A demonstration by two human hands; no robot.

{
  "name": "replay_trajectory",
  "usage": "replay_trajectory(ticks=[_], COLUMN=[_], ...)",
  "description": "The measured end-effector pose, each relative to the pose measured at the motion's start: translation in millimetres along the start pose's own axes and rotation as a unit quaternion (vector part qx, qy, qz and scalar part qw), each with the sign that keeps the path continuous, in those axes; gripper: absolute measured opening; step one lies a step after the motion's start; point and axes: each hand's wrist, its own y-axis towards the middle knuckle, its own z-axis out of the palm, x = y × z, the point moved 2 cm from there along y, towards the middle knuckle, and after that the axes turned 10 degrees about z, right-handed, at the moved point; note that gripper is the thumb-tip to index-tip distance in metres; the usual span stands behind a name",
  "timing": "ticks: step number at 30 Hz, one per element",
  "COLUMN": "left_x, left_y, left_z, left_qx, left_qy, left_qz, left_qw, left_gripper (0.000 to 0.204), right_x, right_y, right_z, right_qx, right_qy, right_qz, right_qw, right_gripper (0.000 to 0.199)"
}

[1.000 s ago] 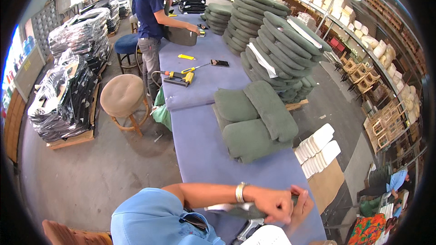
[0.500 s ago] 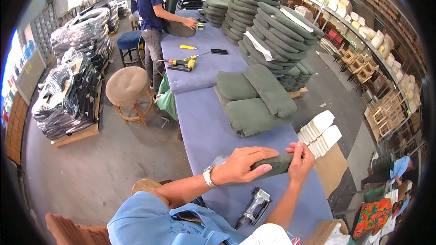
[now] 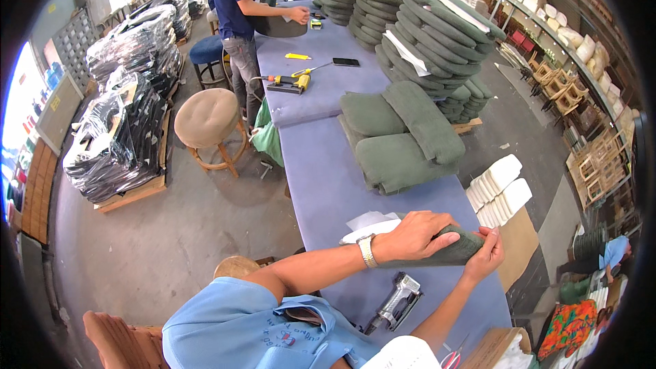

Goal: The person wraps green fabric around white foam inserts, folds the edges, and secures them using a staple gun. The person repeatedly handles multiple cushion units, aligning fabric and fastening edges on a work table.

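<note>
Left fingers (image 3: 445, 238) half-curled, clasping the green cushion (image 3: 462, 249); right fingers (image 3: 492, 238) pinching its end — keep it snug between them.

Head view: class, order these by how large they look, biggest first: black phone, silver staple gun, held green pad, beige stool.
1. Beige stool
2. Held green pad and silver staple gun: unsure; left hand partly hides pad
3. Black phone

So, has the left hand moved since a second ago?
Yes: the left hand is now farther from the silver staple gun, nearer the stacked green pads.
</note>
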Motion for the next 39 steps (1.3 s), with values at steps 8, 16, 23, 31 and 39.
replay_trajectory(ticks=[8,16,23,31,39], left_x=[-10,-8,5,19,33], left_y=[-1,-12,-31,-46,-51], left_z=[-1,-6,-29,-60,-70], left_qx=[-0.033,-0.054,-0.099,-0.163,-0.186], left_qy=[-0.024,-0.004,0.000,0.003,0.025], left_qz=[0.062,0.043,0.035,-0.032,-0.077], left_qw=[0.997,0.998,0.995,0.986,0.979], left_gripper=[0.034,0.029,0.029,0.037,0.040], right_x=[0,19,193,228,220], right_y=[-10,-15,-72,-90,-139], right_z=[-5,-2,8,2,28], right_qx=[-0.023,0.020,0.165,0.472,0.271], right_qy=[0.017,0.019,0.343,0.500,0.565], right_qz=[-0.014,-0.006,-0.276,-0.289,-0.310], right_qw=[0.999,1.000,0.883,0.666,0.715], right_gripper=[0.038,0.029,0.026,0.045,0.029])
